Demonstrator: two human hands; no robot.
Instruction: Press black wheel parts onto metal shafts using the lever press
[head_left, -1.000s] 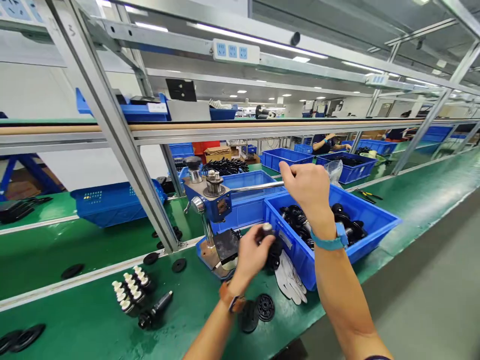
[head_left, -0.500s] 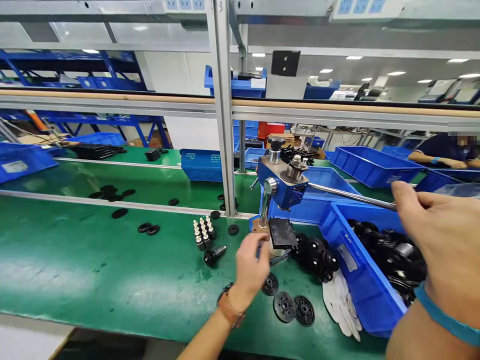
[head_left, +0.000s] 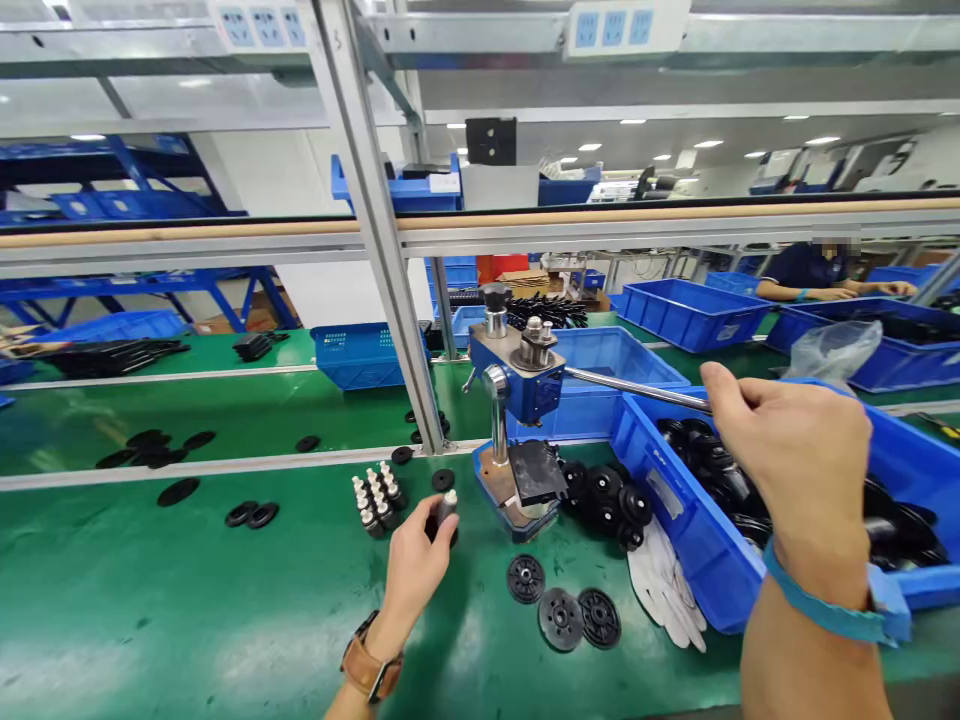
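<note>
Pinching a dark white-tipped part [head_left: 448, 504], your left fingers [head_left: 448, 529] are narrow; your right fingers [head_left: 723, 391] wrap the lever [head_left: 637, 385]. Left of the left fingers stand similar parts [head_left: 379, 500], seemingly finished; how many remain is unclear.

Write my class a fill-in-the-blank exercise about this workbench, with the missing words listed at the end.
The person's ____ hand holds the lever of the press.
The left hand holds a small part; its wrist strap is ____.
The worktop is coloured ____.
The bin beside the gloves is ____.
Missing words: right; brown; green; blue.
</note>
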